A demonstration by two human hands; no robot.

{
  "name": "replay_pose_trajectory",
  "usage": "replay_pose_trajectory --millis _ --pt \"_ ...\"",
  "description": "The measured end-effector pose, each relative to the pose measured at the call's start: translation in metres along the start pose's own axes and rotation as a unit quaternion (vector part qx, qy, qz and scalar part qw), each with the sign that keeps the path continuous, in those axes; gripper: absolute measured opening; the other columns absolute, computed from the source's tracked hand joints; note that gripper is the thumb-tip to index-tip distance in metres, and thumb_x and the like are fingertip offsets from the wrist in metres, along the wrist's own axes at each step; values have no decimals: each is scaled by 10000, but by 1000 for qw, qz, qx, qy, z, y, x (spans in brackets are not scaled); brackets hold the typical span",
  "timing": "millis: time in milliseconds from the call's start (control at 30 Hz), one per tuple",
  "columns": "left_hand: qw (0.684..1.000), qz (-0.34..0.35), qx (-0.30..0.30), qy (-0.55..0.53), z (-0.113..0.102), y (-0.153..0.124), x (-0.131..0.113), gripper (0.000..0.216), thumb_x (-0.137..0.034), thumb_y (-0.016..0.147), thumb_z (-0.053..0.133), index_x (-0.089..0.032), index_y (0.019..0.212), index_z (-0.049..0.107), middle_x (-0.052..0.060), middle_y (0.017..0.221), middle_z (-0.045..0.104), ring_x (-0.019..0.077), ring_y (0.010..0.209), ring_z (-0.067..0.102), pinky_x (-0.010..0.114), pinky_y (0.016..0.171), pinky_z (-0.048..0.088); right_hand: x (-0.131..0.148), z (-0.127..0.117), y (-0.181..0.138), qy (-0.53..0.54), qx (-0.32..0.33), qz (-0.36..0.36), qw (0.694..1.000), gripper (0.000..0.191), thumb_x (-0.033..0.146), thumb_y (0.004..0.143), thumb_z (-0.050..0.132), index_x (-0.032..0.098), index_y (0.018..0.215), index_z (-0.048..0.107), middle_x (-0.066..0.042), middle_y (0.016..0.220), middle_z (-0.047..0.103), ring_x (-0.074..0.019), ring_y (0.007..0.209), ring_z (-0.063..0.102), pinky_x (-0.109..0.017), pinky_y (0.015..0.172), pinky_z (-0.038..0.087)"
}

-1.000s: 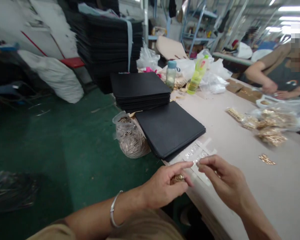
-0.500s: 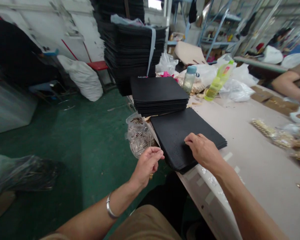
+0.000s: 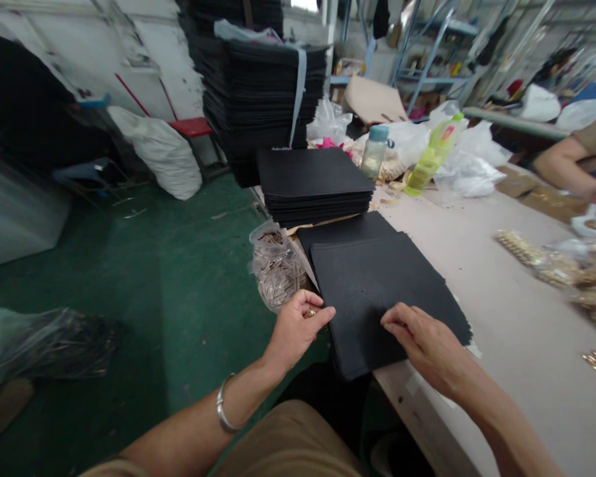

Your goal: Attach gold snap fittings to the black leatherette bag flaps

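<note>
A black leather-like sheet [image 3: 367,291] lies at the table's edge, its near corner jutting over the side. It overlaps another black piece [image 3: 347,232] behind it. At its left edge is my left hand [image 3: 295,331], fingers curled around small gold-coloured pieces [image 3: 310,313], with the thumb stretched out over the sheet's edge. My right hand [image 3: 420,338] rests above the sheet's right part. Its thumb and fingertips are pinched together at the surface; whatever sits between them is too small or hidden to see.
Beyond lies a stack of black sheets [image 3: 318,175], with a taller black stack [image 3: 263,99] behind. A clear bag of metal pieces [image 3: 278,275] hangs by the table edge. Bottles [image 3: 375,152] stand at the back. Bagged gold hardware [image 3: 556,265] and another person's arm [image 3: 571,159] are at right.
The upper black sheet has shifted toward me and right, uncovering part of the piece behind. My right hand moved nearer and slightly right. My left thumb has spread out over the sheet's edge.
</note>
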State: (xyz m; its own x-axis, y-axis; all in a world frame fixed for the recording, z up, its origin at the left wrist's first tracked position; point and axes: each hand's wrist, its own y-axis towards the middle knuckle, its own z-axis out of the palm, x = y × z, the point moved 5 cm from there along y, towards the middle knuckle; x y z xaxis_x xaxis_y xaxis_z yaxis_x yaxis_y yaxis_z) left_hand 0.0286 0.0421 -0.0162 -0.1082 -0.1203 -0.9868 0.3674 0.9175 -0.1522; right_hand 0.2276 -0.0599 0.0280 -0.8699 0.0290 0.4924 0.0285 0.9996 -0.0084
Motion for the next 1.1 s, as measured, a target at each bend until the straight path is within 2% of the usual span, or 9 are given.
replay_pose_trajectory --millis 233,367,500,600,667,800,933,1000,1100 --pt "980 122 -1 156 2 -19 -18 249 -386 848 655 -190 1000 682 -15 740 627 131 653 558 245 622 418 0 4 -3 13 -70 -5 997 147 264 988 412 240 968 556 -31 916 645 -197 854 618 -328 756 455" --pt "973 164 27 160 6 -21 -30 243 -340 903 585 -211 1074 699 38 917 714 161 781 627 270 725 467 0 5 -2 30 -98 -23 994 164 249 985 410 236 984 573 -36 1001 667 -193 930 635 -322 812 464" --pt "988 91 110 53 22 -11 -33 297 -336 867 632 -176 1118 633 33 891 712 143 759 632 236 677 473 -7 6 -2 49 -99 2 994 155 276 977 438 237 997 587 -32 984 679 -193 902 647 -318 784 472" --pt "990 5 138 9 31 0 -31 375 -473 859 622 -151 1050 623 -46 598 577 84 455 466 194 451 351 -8 6 -3 69 -104 3 992 156 278 974 446 234 998 594 -37 1021 686 -195 940 647 -326 817 475" --pt "990 -29 137 -7 35 6 -31 403 -533 862 588 -147 965 642 -78 493 470 73 371 353 197 394 291 -8 5 -5 90 -107 -4 990 156 274 966 457 232 985 606 -41 1048 691 -196 966 646 -331 838 478" --pt "988 8 155 -26 44 12 -41 191 -270 767 672 -157 920 693 8 765 682 141 679 611 237 643 486 -13 -3 -16 121 -138 42 982 163 312 932 519 225 938 658 -36 927 710 -192 837 652 -322 750 496" --pt "977 23 209 -38 59 -4 -46 156 -173 722 617 -177 843 716 -7 832 704 164 816 641 255 772 504 -25 -12 -40 192 -177 121 958 204 372 900 578 207 952 685 -31 811 705 -190 750 655 -310 669 509" --pt "971 -20 234 -53 66 -17 -40 127 -170 679 630 -180 784 700 -29 735 671 122 675 609 206 646 487 -29 -13 -52 267 -187 136 935 239 400 872 623 195 977 684 -37 825 712 -188 756 669 -313 691 537" --pt "951 -133 274 -53 79 -37 -21 92 -198 602 661 -172 684 630 -68 523 528 54 383 382 169 360 267 -35 -9 -70 345 -195 172 902 297 432 816 691 172 960 689 -39 773 709 -177 703 666 -314 679 561"
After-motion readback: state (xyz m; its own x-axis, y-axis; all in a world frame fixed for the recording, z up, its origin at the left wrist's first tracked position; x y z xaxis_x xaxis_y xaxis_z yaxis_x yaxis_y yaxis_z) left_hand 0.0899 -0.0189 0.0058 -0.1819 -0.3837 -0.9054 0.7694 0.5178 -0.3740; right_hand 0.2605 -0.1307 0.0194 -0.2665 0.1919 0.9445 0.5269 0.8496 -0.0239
